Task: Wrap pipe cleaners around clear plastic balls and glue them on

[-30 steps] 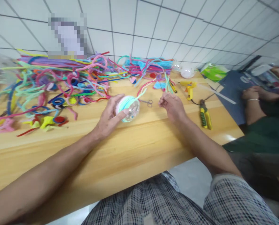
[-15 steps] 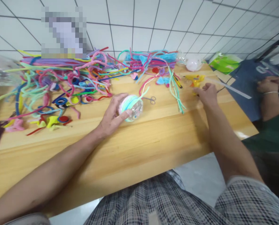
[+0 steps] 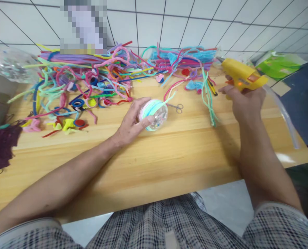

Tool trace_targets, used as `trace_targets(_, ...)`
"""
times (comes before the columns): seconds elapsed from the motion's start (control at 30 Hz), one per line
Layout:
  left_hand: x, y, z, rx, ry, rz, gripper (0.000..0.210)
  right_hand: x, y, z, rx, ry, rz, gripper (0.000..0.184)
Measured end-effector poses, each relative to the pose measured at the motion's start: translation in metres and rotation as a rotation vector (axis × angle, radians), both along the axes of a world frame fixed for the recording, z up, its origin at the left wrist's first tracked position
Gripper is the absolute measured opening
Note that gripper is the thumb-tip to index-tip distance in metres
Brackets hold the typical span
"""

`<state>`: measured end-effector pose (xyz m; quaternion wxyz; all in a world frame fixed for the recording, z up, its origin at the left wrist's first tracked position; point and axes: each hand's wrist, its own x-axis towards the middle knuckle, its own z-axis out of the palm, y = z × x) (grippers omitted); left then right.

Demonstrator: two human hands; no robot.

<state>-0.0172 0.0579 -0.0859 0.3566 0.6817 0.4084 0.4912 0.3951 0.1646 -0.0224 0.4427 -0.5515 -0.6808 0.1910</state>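
Note:
My left hand [image 3: 135,119] is wrapped round a clear plastic ball [image 3: 160,117] with pastel pipe cleaners wound about it, held low over the wooden table. A loose pale green pipe cleaner end [image 3: 170,98] sticks out from the ball to the upper right. My right hand [image 3: 247,100] grips a yellow hot glue gun [image 3: 243,72] by its handle, raised above the table with the nozzle toward the upper left. From its back a long clear glue stick [image 3: 286,114] trails down. Small scissors [image 3: 178,108] lie just right of the ball.
A tangle of colourful pipe cleaners [image 3: 92,79] spreads along the back left. Twisted green pipe cleaners [image 3: 209,100] lie between my hands. A dark purple tasselled item [image 3: 5,145] is at the left edge, a green packet [image 3: 279,65] at the back right. A tiled wall [image 3: 177,20] stands behind.
My right hand has lifted the glue gun off the table, its glue stick rising with it. My left hand still holds the ball. The view has shifted, and the other person's hands have left it.

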Motion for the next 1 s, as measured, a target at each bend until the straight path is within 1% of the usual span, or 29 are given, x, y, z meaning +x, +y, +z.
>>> trace_targets(0.07, 0.001, -0.001, 0.000, -0.003, 0.003, 0.017, 0.078, -0.032, -0.036, 0.010, 0.095, 0.021, 0.061, 0.024)
trace_targets(0.1, 0.001, -0.001, 0.000, -0.003, 0.005, 0.024, 0.078, -0.046, -0.052, 0.015, 0.106, -0.022, 0.129, 0.021)
trace_targets(0.13, 0.001, -0.002, 0.000, -0.002, 0.007, 0.027, 0.078, -0.058, -0.067, 0.019, 0.168, -0.072, 0.220, 0.025)
trace_targets(0.17, 0.001, -0.002, 0.000, 0.000, 0.007, 0.028, 0.078, -0.068, -0.079, 0.022, 0.186, -0.139, 0.310, 0.026)
trace_targets(0.23, 0.001, -0.002, 0.001, 0.005, 0.006, 0.029, 0.077, -0.079, -0.094, 0.026, 0.228, -0.206, 0.441, 0.028)
trace_targets(0.3, 0.001, -0.002, 0.002, 0.010, 0.004, 0.029, 0.076, -0.081, -0.097, 0.027, 0.235, -0.249, 0.523, 0.031)
trace_targets(0.37, 0.001, -0.002, 0.003, 0.009, 0.007, 0.026, 0.075, -0.078, -0.095, 0.025, 0.237, -0.293, 0.563, 0.031)
trace_targets(0.53, 0.001, -0.003, 0.004, 0.017, 0.014, 0.028, 0.074, -0.076, -0.086, 0.017, 0.302, -0.385, 0.584, 0.032)
trace_targets(0.63, 0.001, -0.003, 0.005, 0.032, 0.017, 0.025, 0.074, -0.079, -0.086, 0.014, 0.310, -0.418, 0.598, 0.035)
trace_targets(0.77, 0.001, -0.003, 0.007, 0.029, 0.044, 0.014, 0.076, -0.084, -0.088, 0.012, 0.279, -0.376, 0.628, 0.031)
trace_targets(0.87, 0.000, -0.002, 0.005, 0.042, 0.050, 0.009, 0.074, -0.088, -0.090, 0.011, 0.245, -0.364, 0.652, 0.027)
trace_targets(1.0, -0.001, 0.000, -0.001, 0.090, 0.051, 0.006, 0.073, -0.092, -0.091, 0.009, 0.331, -0.406, 0.695, 0.032)
